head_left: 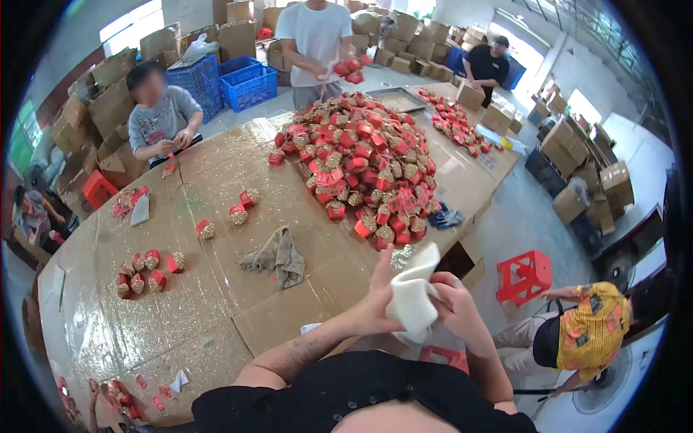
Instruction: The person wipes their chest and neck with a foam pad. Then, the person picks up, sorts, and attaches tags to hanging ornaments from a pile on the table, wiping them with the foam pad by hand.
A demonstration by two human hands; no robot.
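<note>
A soft white folded sheet [413, 299], perhaps foam or cloth, is held up in front of my chest, bent into a curl. My left hand [377, 297] grips its left side, one finger pointing up along it. Around the sheet's right edge are the bent fingers of my right hand [453, 299]. Just beyond my hands rises a large heap of red packets with gold, beaded-looking tops [361, 159]. A crumpled grey rag [278, 258] lies on the cardboard-covered table [202, 310], left of my hands.
Several red-and-gold packets [148, 273] lie scattered at left. Blue gloves [446, 216] rest by the heap. A red stool [525, 276] stands right, near a person in a yellow shirt [593, 328]. Other people work around the table. Blue crates [247, 85] and cardboard boxes stand behind.
</note>
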